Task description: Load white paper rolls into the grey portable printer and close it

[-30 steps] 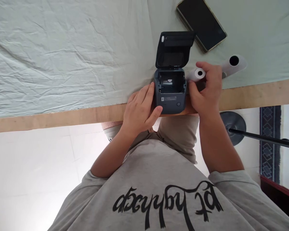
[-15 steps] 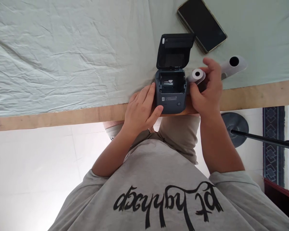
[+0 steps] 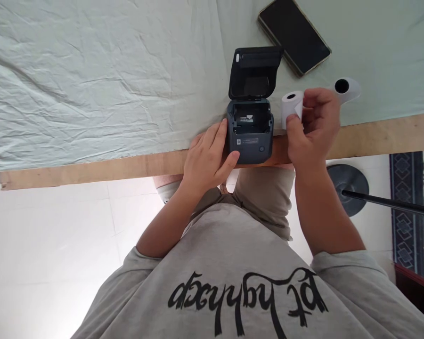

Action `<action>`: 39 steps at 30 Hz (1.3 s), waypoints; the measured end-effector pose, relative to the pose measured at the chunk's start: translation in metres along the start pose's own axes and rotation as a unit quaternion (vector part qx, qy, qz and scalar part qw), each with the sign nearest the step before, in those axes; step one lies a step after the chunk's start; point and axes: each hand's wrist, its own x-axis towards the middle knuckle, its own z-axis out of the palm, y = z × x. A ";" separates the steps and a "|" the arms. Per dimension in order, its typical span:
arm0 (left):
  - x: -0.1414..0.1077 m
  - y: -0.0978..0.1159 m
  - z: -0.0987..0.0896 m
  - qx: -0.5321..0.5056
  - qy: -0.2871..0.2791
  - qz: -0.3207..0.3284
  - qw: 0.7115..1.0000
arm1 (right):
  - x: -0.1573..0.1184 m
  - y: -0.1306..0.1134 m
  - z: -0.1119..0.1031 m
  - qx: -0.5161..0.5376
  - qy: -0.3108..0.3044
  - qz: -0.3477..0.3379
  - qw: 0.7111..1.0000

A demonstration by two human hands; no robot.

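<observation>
A small dark blue-grey label printer (image 3: pixel 250 153) stands at the table's near edge, its black lid (image 3: pixel 254 73) swung up and its paper bay exposed. My left hand (image 3: pixel 208 157) lies along the printer's left side, fingers stretched out and the thumb near its front corner. To the right of the printer, my right hand (image 3: pixel 314 125) is closed on a small white paper roll (image 3: pixel 290 109), thumb in front and fingers behind it. The roll is tilted slightly, with the dark hole of its core facing up. It is apart from the printer.
A second white paper roll (image 3: pixel 351 90) stands beyond my right hand. Behind the printer lies a black phone (image 3: pixel 297 37), close to the raised lid. Pale green cloth (image 3: pixel 109 84) covers the table up to a bare wooden edge (image 3: pixel 92 170). A black round-based stand (image 3: pixel 349 181) is on the floor.
My right hand has moved a little right, away from the printer, carrying the paper roll, which now shows more of its side. My left hand and the printer stay together as before.
</observation>
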 end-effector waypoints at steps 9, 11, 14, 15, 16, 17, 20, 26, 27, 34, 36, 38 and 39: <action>-0.001 0.000 -0.001 0.000 0.005 0.001 1.000 | 0.042 -0.047 0.006 -0.142 -0.224 -0.089 0.960; -0.001 0.000 0.000 -0.003 0.005 -0.001 1.000 | 0.048 -0.049 0.011 -0.155 -0.249 -0.058 0.954; -0.001 0.000 -0.001 -0.002 0.002 -0.002 1.000 | 0.052 -0.050 0.016 -0.175 -0.272 -0.004 0.946; -0.001 0.001 -0.001 -0.001 0.002 -0.001 1.000 | 0.053 -0.050 0.016 -0.181 -0.279 0.000 0.943; -0.001 0.001 -0.001 0.000 0.003 0.000 1.000 | 0.054 -0.049 0.016 -0.182 -0.285 -0.007 0.941; -0.001 0.001 -0.001 0.000 0.004 0.001 1.000 | 0.054 -0.047 0.015 -0.178 -0.288 -0.019 0.941; -0.001 0.001 0.000 0.001 0.006 0.005 1.000 | 0.053 -0.042 0.012 -0.135 -0.273 -0.057 0.951; -0.001 0.002 -0.001 -0.015 0.015 0.001 1.000 | 0.028 -0.046 0.004 -0.065 -0.182 -0.122 0.973; -0.001 0.002 -0.001 -0.016 0.017 0.004 1.000 | 0.020 -0.048 0.003 -0.060 -0.178 -0.132 0.973; -0.003 0.000 -0.003 -0.002 0.003 0.046 0.999 | -0.022 -0.049 -0.001 -0.042 -0.147 -0.171 0.973; -0.003 -0.001 -0.003 -0.004 0.000 0.048 0.999 | -0.021 -0.044 -0.002 -0.035 -0.112 -0.152 0.981; -0.003 -0.002 -0.003 -0.003 -0.002 0.052 0.999 | -0.014 -0.037 -0.002 -0.024 -0.081 -0.117 0.990; -0.003 -0.002 -0.003 -0.004 -0.003 0.054 0.999 | -0.008 -0.034 -0.001 -0.018 -0.074 -0.100 0.992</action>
